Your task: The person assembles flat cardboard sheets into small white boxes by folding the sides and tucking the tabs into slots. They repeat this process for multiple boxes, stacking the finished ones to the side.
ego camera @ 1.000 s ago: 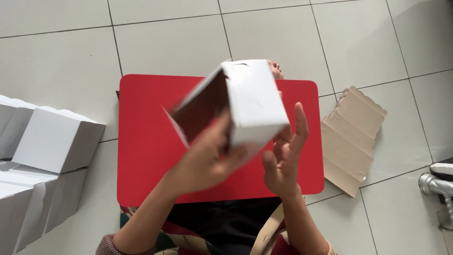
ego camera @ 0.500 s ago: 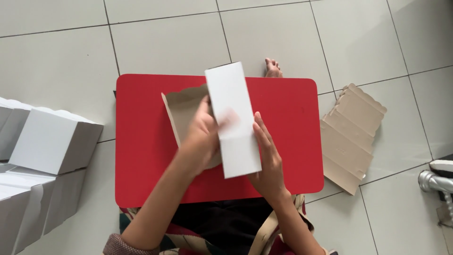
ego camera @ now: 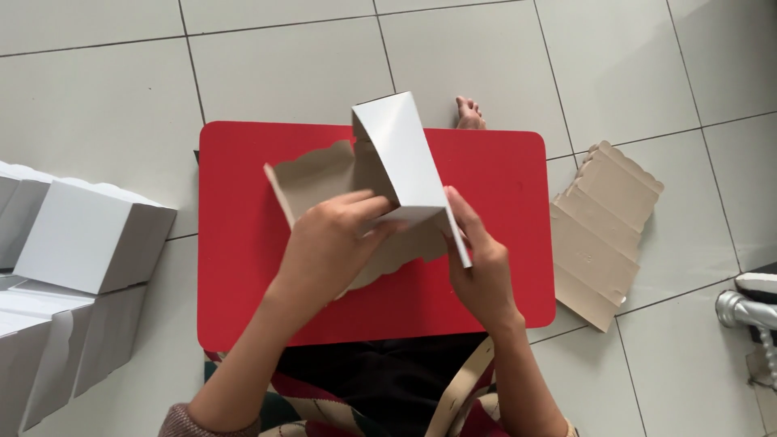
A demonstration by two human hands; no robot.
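A partly folded cardboard box (ego camera: 395,158), white outside and brown inside with scalloped flap edges, is held above a red table (ego camera: 243,243). My left hand (ego camera: 328,247) grips it from the left, fingers pressed against the brown inner flap. My right hand (ego camera: 477,267) holds the lower right edge of the white panel, thumb along its side. One white panel stands up while the brown flaps spread to the left.
Flat brown box blanks (ego camera: 603,231) lie on the tiled floor right of the table. Several finished white boxes (ego camera: 89,235) are stacked at the left. A bare foot (ego camera: 469,113) shows beyond the table. A metal object (ego camera: 749,311) sits at the right edge.
The box was turned over and opened out: the closed white shape of a second ago now shows its brown inner flaps spread left. Both hands shifted lower on it.
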